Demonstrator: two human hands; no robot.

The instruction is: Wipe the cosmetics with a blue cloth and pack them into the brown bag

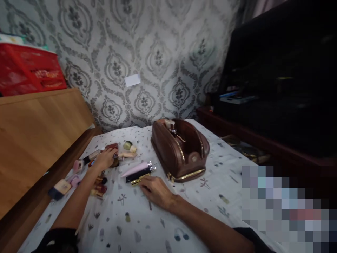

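Note:
Among a cluster of small cosmetics on the patterned cloth, my left hand (104, 160) is closed, its fingertips bent down beside a beige tube (127, 154). Whatever they grip is hidden. My right hand (157, 191) has its fingers closed on a slim gold tube (136, 181) lying on the cloth. Just beyond that lie a dark tube (138, 174) and a pale pink tube (136, 169), side by side. A brown leather cosmetic bag (164, 154) stands unzipped to their right, with a silver-capped bottle (172, 127) showing inside.
Around my left forearm lie a dark-and-beige bottle (60, 189), a red compact (112, 146) and several small tubes. A wooden panel (44, 123) borders the cloth at left, with a red basket (28, 68) above it. A large dark screen (279, 77) stands at right.

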